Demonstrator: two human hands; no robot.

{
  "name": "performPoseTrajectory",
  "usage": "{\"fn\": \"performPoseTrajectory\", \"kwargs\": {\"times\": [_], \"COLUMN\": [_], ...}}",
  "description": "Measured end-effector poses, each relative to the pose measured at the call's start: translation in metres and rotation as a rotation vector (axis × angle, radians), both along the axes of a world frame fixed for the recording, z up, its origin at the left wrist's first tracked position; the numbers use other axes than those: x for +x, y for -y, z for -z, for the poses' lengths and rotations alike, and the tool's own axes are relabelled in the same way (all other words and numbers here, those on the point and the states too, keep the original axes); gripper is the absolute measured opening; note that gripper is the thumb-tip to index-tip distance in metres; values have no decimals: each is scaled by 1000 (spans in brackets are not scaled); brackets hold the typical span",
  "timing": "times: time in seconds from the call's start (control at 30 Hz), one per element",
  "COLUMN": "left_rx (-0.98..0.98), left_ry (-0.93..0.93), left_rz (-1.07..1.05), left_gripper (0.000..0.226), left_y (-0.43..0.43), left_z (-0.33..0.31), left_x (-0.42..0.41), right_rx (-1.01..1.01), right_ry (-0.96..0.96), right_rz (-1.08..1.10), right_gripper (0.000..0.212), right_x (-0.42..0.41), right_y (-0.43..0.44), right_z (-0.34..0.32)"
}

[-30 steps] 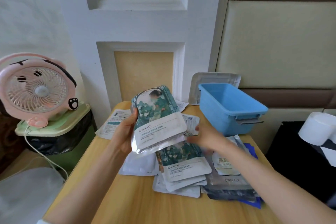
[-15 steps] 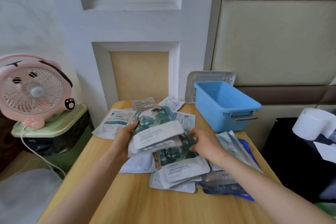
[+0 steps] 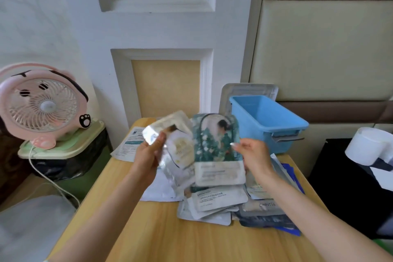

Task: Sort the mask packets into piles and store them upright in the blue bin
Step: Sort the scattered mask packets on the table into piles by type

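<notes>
Nearest on the table: loose pile of mask packets lying flat and overlapped, mixed designs, long axes roughly across the table but skewed every way.

Above the pile, both hands are busy. Left hand grips a silver packet, thumb on the face, fingers curled behind. It may be more than one packet, too blurred to count. The packet is tilted, long axis from upper left to lower right, top end toward the fan.

Right hand pinches the green packet at its right edge, thumb in front. This packet is near upright, long axis vertical, picture end up, white label end down, printed face toward the person.

Handling call: thin foil sachets, light, floppy, slick face on face, so a stack will likely fan out or slide. Best hold is probably a pinch on the sealed side edge (not the soft middle), squaring a pile against the table before lifting.

Further back, right: bin, open top, near the green packet but apart from it. No packets show inside. Sorting stage, I'd say, with storing not started.
</notes>
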State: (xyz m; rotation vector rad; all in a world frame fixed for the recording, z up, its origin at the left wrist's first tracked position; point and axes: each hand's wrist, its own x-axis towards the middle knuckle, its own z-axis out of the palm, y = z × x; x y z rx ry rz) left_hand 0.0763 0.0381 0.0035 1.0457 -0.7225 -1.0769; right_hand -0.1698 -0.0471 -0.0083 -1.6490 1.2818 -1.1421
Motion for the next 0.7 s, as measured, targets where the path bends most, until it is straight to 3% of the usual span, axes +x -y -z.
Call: {"fn": "performPoseTrajectory", "kwargs": {"times": [0.13, 0.23, 0.3, 0.33, 0.4, 0.43, 0.47, 0.57, 0.7], "left_rx": [-22, 12, 57, 78, 82, 89, 112, 165, 194], "left_ry": [-119, -203, -278, -303, -307, -297, -280, -222, -174], "left_rz": [-40, -72, -51, -41, -2, 22, 44, 96, 154], "left_gripper": [35, 35, 37, 39, 39, 40, 41, 41, 62], "left_y": [-3, -6, -7, -8, -10, -11, -11, -14, -15], "left_z": [2, 5, 5, 5, 7, 9, 10, 10, 7], "left_x": [31, 45, 48, 49, 51, 52, 52, 57, 63], "right_rx": [260, 336, 369, 333, 181, 97, 38, -45, -88], "right_ry": [474, 541, 401, 166, -604, -903, -1033, -871, -609], "right_rz": [7, -172, -204, -169, -133, -106, -82, -17, -29], "right_gripper": [19, 7, 12, 16, 23, 28, 32, 28, 20], "right_x": [-19, -19, -11, -7, -2, 1, 2, -2, -13], "right_y": [6, -1, -9, -12, -17, -20, -24, -23, -15], "right_z": [-20, -34, -32, -26, -9, 0, 5, 0, -8]}}
